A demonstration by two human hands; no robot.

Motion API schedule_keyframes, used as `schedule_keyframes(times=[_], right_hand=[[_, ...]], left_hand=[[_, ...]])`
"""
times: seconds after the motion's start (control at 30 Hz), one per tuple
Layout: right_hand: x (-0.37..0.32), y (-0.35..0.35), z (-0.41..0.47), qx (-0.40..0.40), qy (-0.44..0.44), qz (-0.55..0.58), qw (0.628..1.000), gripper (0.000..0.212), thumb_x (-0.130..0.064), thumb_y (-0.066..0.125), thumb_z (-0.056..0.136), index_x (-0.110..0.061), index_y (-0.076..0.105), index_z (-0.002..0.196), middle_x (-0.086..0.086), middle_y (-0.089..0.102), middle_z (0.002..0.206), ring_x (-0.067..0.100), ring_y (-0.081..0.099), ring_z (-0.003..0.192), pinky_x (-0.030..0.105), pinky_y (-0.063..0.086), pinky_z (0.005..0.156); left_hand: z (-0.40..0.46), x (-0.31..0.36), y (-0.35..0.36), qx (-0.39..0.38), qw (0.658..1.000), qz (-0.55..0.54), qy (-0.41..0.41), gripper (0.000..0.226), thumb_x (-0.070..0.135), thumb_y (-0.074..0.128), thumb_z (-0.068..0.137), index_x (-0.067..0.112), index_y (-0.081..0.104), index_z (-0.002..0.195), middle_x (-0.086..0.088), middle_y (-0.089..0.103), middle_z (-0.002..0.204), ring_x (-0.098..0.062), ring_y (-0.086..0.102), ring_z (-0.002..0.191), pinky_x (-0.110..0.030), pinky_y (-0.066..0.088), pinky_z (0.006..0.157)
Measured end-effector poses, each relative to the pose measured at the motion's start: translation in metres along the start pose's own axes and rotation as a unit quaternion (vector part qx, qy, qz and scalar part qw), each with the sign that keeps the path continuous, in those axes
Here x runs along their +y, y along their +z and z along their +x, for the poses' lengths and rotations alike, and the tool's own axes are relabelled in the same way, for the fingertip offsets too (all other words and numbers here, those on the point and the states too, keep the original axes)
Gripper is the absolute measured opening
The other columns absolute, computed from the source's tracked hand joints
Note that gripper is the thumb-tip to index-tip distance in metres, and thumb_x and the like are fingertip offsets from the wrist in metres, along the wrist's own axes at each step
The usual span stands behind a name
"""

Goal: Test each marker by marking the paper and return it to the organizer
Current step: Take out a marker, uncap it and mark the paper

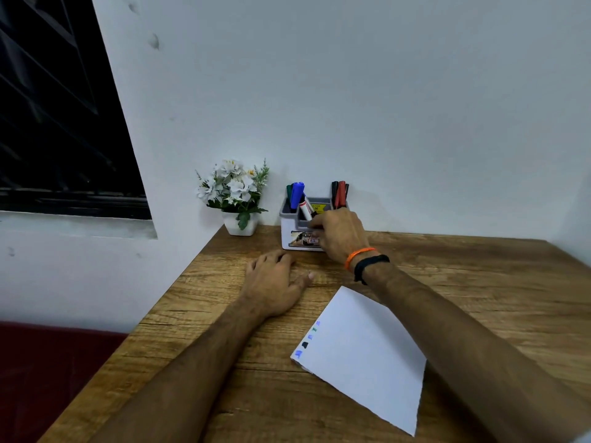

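Note:
A white and grey organizer (292,235) stands against the wall on the wooden desk (479,282). Green and blue markers (296,194) stand in its left compartment, black and red markers (339,193) in its right one. My right hand (340,238) reaches into the organizer's front and pinches a white marker (305,208) with a red band, which leans tilted over the middle compartment. My left hand (276,282) rests flat on the desk in front of the organizer, holding nothing. A white sheet of paper (364,356) lies nearer me, with several small colour marks along its left edge.
A small white pot of artificial white flowers (235,196) sits in the desk's back left corner beside the organizer. A dark window (57,123) is on the left wall. A dark red seat (48,378) lies below the desk's left edge.

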State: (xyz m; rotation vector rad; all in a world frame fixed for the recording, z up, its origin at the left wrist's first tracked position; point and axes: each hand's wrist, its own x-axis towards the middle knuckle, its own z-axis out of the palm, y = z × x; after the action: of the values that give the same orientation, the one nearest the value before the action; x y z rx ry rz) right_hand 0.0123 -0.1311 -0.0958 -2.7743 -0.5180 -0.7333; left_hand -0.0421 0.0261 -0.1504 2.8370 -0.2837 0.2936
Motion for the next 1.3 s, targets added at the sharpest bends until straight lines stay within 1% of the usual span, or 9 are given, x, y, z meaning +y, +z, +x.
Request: schedule_keyframes(times=[0.13, 0.23, 0.33, 0.53, 0.77, 0.9, 1.13, 1.2, 1.3], right_hand=[[0.005, -0.002, -0.007, 0.081, 0.044, 0.126, 0.988, 0.025, -0.032, 0.072, 0.086, -0.02, 0.074, 0.108, 0.0, 0.076, 0.098, 0.02, 0.07, 0.091, 0.035, 0.057, 0.084], [0.01, -0.006, -0.008, 0.175, 0.13, 0.225, 0.95, 0.017, -0.029, 0.074, 0.083, -0.018, 0.075, 0.096, -0.007, 0.071, 0.078, 0.011, 0.067, 0.074, 0.027, 0.057, 0.071], [0.017, -0.013, -0.001, 0.231, 0.199, 0.26, 0.916, 0.011, -0.029, 0.071, 0.085, -0.018, 0.072, 0.087, -0.008, 0.068, 0.074, 0.012, 0.065, 0.074, 0.027, 0.054, 0.07], [0.04, -0.019, 0.02, 0.153, 0.274, 0.216, 0.925, 0.019, -0.038, 0.073, 0.081, -0.022, 0.075, 0.09, -0.002, 0.076, 0.09, 0.02, 0.069, 0.092, 0.036, 0.057, 0.083], [0.044, -0.017, 0.033, 0.111, 0.289, 0.19, 0.932, 0.029, -0.043, 0.08, 0.075, -0.017, 0.08, 0.089, 0.005, 0.077, 0.092, 0.024, 0.07, 0.091, 0.031, 0.055, 0.076], [0.044, -0.015, 0.034, 0.118, 0.298, 0.195, 0.927, 0.022, -0.034, 0.078, 0.075, -0.015, 0.08, 0.087, 0.005, 0.077, 0.09, 0.023, 0.07, 0.09, 0.03, 0.055, 0.073], [0.03, -0.046, 0.032, 0.297, 0.234, 0.404, 0.833, 0.016, -0.027, 0.072, 0.083, -0.012, 0.069, 0.088, -0.004, 0.072, 0.082, 0.005, 0.066, 0.072, 0.027, 0.056, 0.074], [0.025, -0.058, 0.025, 0.276, 0.21, 0.483, 0.804, 0.014, -0.025, 0.071, 0.086, -0.012, 0.068, 0.09, 0.0, 0.076, 0.081, 0.009, 0.073, 0.076, 0.026, 0.058, 0.072], [0.015, -0.07, -0.001, 0.172, 0.206, 0.534, 0.802, 0.013, -0.024, 0.068, 0.091, -0.01, 0.069, 0.092, 0.003, 0.076, 0.08, 0.01, 0.073, 0.074, 0.021, 0.053, 0.062]], left_hand=[[-0.001, 0.0, -0.001, -0.002, 1.0, 0.005, 0.0, 0.068, 0.069, 0.034, 0.09, 0.023, 0.045, 0.138, -0.002, 0.039, 0.15, -0.021, 0.031, 0.139, -0.047, 0.022, 0.114], [-0.001, 0.002, -0.002, -0.009, 1.0, 0.006, 0.0, 0.068, 0.068, 0.033, 0.09, 0.023, 0.044, 0.14, -0.003, 0.036, 0.152, -0.021, 0.03, 0.141, -0.047, 0.021, 0.114], [-0.001, 0.002, -0.003, -0.01, 1.0, 0.009, 0.0, 0.068, 0.068, 0.033, 0.091, 0.023, 0.043, 0.14, -0.003, 0.036, 0.153, -0.021, 0.03, 0.141, -0.047, 0.021, 0.115], [-0.001, 0.002, -0.003, -0.008, 1.0, 0.009, 0.0, 0.067, 0.067, 0.033, 0.091, 0.023, 0.043, 0.141, -0.002, 0.035, 0.153, -0.021, 0.029, 0.141, -0.046, 0.02, 0.115], [0.0, 0.002, -0.002, -0.009, 1.0, 0.009, -0.005, 0.067, 0.067, 0.034, 0.091, 0.023, 0.044, 0.14, -0.001, 0.035, 0.152, -0.02, 0.029, 0.141, -0.047, 0.021, 0.115], [0.0, 0.002, -0.002, -0.008, 1.0, 0.009, -0.005, 0.068, 0.068, 0.034, 0.091, 0.023, 0.043, 0.141, -0.001, 0.035, 0.153, -0.02, 0.029, 0.141, -0.048, 0.021, 0.114], [0.0, 0.002, -0.002, -0.006, 1.0, 0.006, -0.006, 0.067, 0.067, 0.036, 0.091, 0.024, 0.043, 0.141, -0.001, 0.036, 0.152, -0.021, 0.029, 0.141, -0.047, 0.021, 0.115], [-0.001, 0.003, -0.003, -0.012, 1.0, 0.001, -0.01, 0.067, 0.067, 0.036, 0.091, 0.024, 0.043, 0.141, -0.002, 0.035, 0.153, -0.021, 0.029, 0.141, -0.047, 0.021, 0.115], [-0.002, 0.005, -0.007, -0.01, 1.0, -0.018, -0.006, 0.067, 0.066, 0.039, 0.09, 0.02, 0.044, 0.14, -0.003, 0.041, 0.15, -0.02, 0.035, 0.138, -0.047, 0.026, 0.115]])
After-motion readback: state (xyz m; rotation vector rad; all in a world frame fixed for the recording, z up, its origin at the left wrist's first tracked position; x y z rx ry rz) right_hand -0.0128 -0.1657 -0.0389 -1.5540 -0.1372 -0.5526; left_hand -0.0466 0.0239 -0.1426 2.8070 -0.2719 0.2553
